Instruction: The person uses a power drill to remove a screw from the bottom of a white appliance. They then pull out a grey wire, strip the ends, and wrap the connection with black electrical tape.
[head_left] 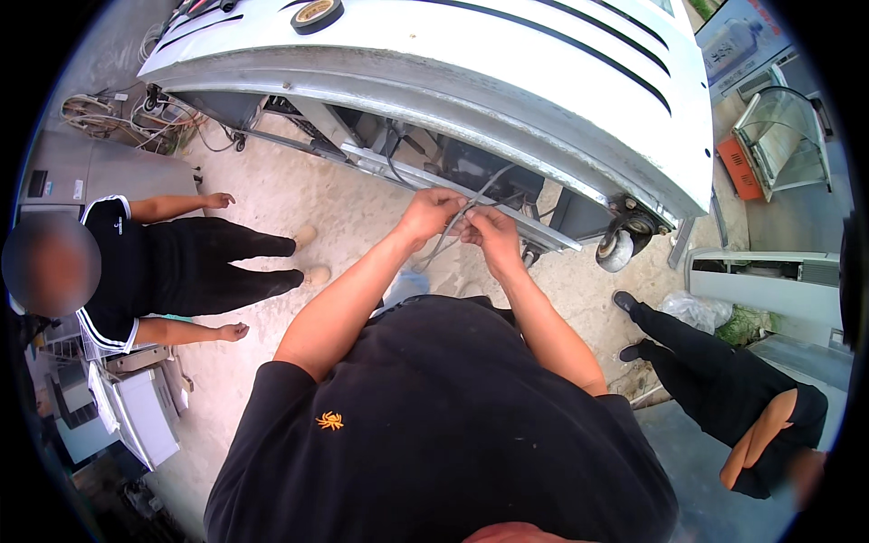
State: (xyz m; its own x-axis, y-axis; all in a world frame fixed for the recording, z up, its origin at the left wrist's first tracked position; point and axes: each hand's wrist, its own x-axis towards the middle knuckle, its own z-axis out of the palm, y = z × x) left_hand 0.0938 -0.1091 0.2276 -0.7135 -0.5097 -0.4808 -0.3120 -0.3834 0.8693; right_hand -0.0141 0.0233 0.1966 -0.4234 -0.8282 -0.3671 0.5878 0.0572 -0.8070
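My left hand and my right hand meet in front of a large white metal appliance. Both are closed, fingertips pinching a thin grey cable between them. One stretch of the cable runs up into the open compartment along the appliance's underside, and another loops down below my left hand. The fingers cover the spot where the cable is pinched. A metal rail crosses the compartment just behind my hands. Dark parts and wires show inside it.
A roll of tape lies on the appliance, and a castor sticks out at its right end. One person stands at left, another at right. Coiled cables and an orange-based glass case are farther off.
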